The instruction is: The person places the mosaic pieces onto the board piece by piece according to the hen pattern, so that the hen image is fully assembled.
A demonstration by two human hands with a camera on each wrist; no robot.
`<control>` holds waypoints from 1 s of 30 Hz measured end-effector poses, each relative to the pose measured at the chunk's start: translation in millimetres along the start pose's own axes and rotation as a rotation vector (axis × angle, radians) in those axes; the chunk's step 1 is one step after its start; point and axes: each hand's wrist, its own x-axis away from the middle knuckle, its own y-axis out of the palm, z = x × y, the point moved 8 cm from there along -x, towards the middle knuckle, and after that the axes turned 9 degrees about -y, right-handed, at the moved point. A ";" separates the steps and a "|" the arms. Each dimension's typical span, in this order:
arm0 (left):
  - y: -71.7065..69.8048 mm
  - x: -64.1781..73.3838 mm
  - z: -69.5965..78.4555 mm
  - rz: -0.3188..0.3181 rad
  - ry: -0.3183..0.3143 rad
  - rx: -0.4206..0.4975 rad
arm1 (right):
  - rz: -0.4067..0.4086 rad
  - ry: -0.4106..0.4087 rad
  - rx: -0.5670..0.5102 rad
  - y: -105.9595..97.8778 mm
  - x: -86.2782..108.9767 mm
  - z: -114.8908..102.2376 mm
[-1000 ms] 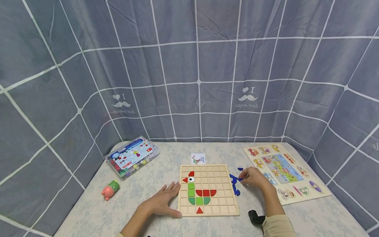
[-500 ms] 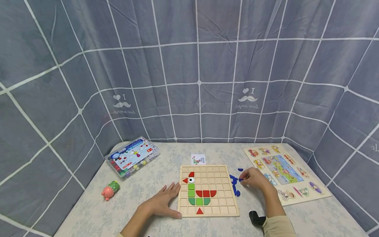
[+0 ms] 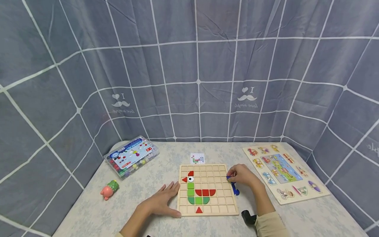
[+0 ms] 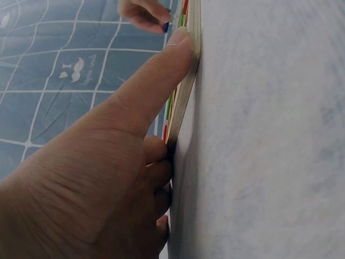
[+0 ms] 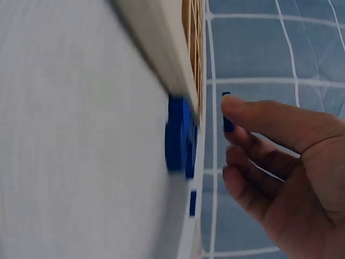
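Observation:
A square wooden grid board [image 3: 219, 200] lies on the table, with red, green and eye tiles forming a bird shape. My left hand [image 3: 163, 200] rests against its left side, fingers spread, thumb at the near left corner; the left wrist view shows the thumb [image 4: 161, 70] touching the board's edge. Over the board's right edge, my right hand [image 3: 243, 175] pinches a thin blue tile [image 5: 228, 120] between thumb and fingertips, raised off the table. More blue tiles [image 3: 235, 189] lie beside that edge, some hidden by the right hand.
A small picture card [image 3: 197, 158] lies behind the board. At left are a clear case of colourful pieces [image 3: 133, 157] and a pink-and-green toy [image 3: 109, 190]. A picture puzzle board [image 3: 276, 194] lies at right, and a black object [image 3: 248, 218] sits by the right sleeve.
My right hand has moved left from the loose blue tiles to the board's right edge, carrying a blue tile. The left hand stays against the board.

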 end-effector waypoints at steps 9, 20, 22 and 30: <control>-0.8 -0.1 4.1 -0.028 -0.006 0.017 | -0.099 -0.104 -0.002 28.6 -13.6 -44.2; 2.8 -1.3 3.5 -0.021 -0.006 0.016 | -0.154 -0.237 0.132 39.6 -15.5 -68.8; 1.9 -1.5 4.2 -0.015 -0.002 0.014 | -0.161 -0.234 0.139 40.2 -16.8 -70.4; -0.7 -1.5 6.5 -0.002 0.007 0.009 | -0.181 -0.178 0.159 42.3 -16.8 -74.0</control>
